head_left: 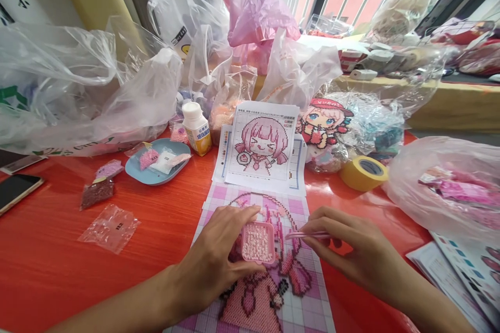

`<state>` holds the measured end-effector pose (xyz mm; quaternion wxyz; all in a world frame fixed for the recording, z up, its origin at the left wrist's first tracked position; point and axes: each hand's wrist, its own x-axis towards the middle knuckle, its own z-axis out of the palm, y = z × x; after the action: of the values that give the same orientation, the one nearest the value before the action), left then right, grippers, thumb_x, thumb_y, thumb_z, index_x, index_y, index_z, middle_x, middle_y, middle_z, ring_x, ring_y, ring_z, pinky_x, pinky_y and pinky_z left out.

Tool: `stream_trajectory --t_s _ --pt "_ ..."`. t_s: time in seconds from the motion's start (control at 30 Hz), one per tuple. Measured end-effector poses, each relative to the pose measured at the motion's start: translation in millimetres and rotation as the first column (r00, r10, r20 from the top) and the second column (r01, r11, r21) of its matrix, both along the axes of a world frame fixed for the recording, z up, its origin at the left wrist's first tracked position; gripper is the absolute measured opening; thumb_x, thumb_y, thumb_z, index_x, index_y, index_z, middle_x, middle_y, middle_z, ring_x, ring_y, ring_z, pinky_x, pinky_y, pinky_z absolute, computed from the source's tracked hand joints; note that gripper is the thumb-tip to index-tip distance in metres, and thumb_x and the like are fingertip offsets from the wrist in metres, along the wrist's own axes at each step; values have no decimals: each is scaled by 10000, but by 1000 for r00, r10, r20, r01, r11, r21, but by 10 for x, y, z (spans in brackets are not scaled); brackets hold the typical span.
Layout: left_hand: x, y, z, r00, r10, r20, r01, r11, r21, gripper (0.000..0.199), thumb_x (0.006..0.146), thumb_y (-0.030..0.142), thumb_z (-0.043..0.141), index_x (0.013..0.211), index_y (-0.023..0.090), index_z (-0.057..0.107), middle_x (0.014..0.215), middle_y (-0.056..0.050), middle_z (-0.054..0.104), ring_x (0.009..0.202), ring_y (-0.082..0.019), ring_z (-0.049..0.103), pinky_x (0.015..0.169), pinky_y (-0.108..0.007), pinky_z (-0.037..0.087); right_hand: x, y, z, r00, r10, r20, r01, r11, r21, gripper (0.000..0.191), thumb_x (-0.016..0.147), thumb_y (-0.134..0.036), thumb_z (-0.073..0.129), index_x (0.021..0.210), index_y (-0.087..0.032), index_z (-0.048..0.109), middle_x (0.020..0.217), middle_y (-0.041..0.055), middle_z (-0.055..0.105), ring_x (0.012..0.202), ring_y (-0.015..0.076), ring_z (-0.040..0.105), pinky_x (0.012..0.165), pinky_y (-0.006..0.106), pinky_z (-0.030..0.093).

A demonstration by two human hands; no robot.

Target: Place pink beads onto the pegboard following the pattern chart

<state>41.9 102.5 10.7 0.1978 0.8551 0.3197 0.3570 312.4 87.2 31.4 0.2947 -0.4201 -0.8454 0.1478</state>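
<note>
My left hand (pixel 219 250) grips a small pink tray (pixel 244 243) by its edges, thumb below and fingers above. Pale pink beads (pixel 258 242) fill the tray. In my right hand (pixel 344 239) is a pair of pink tweezers (pixel 308 235), its tips pointing left, just right of the tray. Below both hands lies a bead picture (pixel 250 299) of a pink-haired figure on a checkered pegboard (pixel 314 304), partly hidden by my left hand and the tray. Behind it leans a printed pattern sheet (pixel 260 174) of a similar figure.
On the left are a blue plate (pixel 156 179) with bead packets, loose bead bags (pixel 97 192), an emptied-looking bag (pixel 111 229) and a phone (pixel 17 190). A white bottle (pixel 195 127), yellow tape roll (pixel 363 173) and plastic bags (pixel 445 182) stand around the back and right.
</note>
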Motion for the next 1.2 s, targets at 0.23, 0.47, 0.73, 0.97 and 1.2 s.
stream_trajectory --t_s 0.23,0.47,0.73,0.97,1.2 --pt "12 15 61 998 -8 -61 13 997 81 629 844 383 687 1368 182 404 1099 -125 675 1042 -292 638 920 -470 528 -23 -4 -41 999 24 22 -24 1000 -3 130 947 -243 541 880 -214 648 799 26 649 590 78 587 483 186 447" --pt "3 -1 31 999 2 -45 3 995 103 604 890 436 606 1386 163 397 1119 -124 653 1054 -269 601 925 -423 510 -17 15 -99 999 17 48 -19 999 40 112 943 -236 543 916 -217 650 814 15 650 585 69 584 481 183 436" --pt "11 14 26 999 -4 -47 10 992 128 597 909 438 576 1404 169 378 1108 -114 660 1060 -266 600 930 -419 510 -39 -5 -163 997 -40 68 37 998 41 152 965 -266 516 906 -212 646 821 18 640 598 79 575 498 201 422" --pt "15 12 72 999 -16 -48 23 988 150 573 904 412 597 1361 115 420 1079 -107 669 1031 -240 607 922 -386 498 -24 16 -172 997 -2 74 -4 997 78 98 949 -244 548 917 -215 636 811 7 634 588 65 571 490 179 414" --pt "18 9 38 999 -13 -49 20 988 155 566 916 413 577 1366 106 425 1114 -114 666 1068 -245 595 946 -384 475 -19 24 -167 997 0 83 -8 996 88 96 947 -245 553 924 -216 642 812 16 643 581 71 577 486 181 424"
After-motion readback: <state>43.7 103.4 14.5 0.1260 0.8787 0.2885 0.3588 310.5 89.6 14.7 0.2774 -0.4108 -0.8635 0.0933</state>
